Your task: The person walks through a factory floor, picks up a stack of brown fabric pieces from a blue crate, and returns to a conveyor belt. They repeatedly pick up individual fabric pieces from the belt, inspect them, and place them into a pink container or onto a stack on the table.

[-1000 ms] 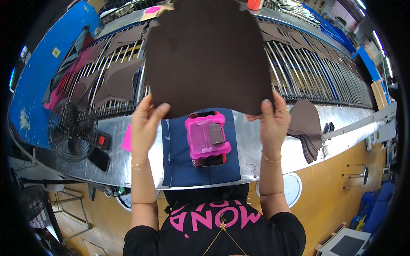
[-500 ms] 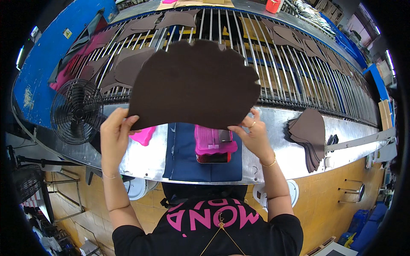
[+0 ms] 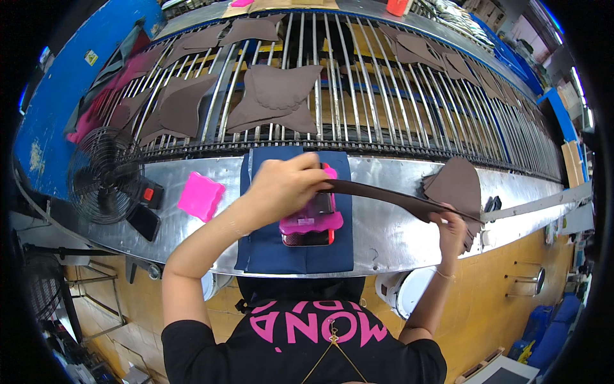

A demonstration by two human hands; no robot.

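Both my hands hold one dark brown flat cut piece [image 3: 384,195], seen edge-on, stretched level over the steel bench. My left hand [image 3: 284,185] grips its left end above a pink box-like device [image 3: 311,221] that sits on a dark blue cloth mat [image 3: 268,246]. My right hand [image 3: 451,227] grips the right end, next to a stack of brown cut pieces [image 3: 457,182] lying on the bench.
A roller rack of steel bars [image 3: 358,96] behind the bench carries several brown cut pieces [image 3: 275,96]. A small black fan [image 3: 105,176] stands at the left, with a pink pad [image 3: 200,196] beside it. A steel bench edge [image 3: 396,256] runs in front of me.
The brown piece, held up flat and facing me before, has come down and turned level. My left hand crossed to the middle over the pink device; my right hand moved right toward the stack.
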